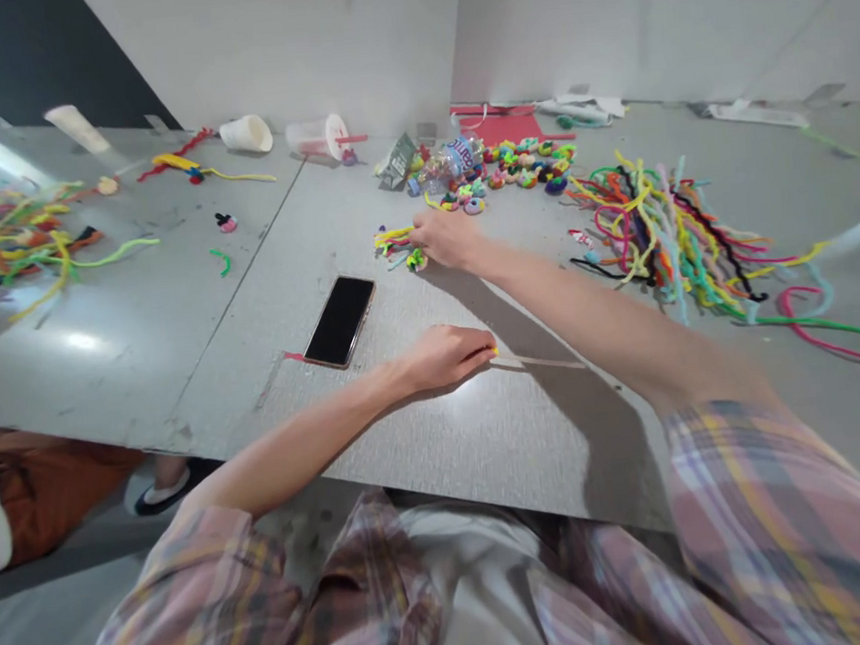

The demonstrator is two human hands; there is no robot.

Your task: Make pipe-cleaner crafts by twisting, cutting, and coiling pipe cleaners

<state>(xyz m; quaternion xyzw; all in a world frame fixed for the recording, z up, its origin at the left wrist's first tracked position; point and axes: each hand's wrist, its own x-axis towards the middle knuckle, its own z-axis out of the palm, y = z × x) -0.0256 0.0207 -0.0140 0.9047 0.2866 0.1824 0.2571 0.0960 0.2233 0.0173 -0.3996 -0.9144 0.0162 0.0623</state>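
Note:
My left hand (pixel 444 355) rests low over the grey table (pixel 410 435), its fingers closed on a small yellow piece (pixel 494 352). A thin pale strip (pixel 543 361) runs from there to the right. Farther forward, my right hand (pixel 444 237) reaches to a small bunch of short coloured yarn pieces (pixel 393 237), yellow and pink among them. Its fingers are bent together at the right end of that bunch; what they grip, if anything, is hidden. A green and yellow knot (pixel 416 259) lies just below those fingers.
A black phone (pixel 341 320) lies left of my hands. Yarn piles spread at right (pixel 670 231) and far left (pixel 1 240). Behind are a plastic bottle (pixel 453 160), several small coloured knotted pieces (pixel 526 164) and cups (pixel 246 135). A person's shoe (pixel 163 491) shows beyond the table edge.

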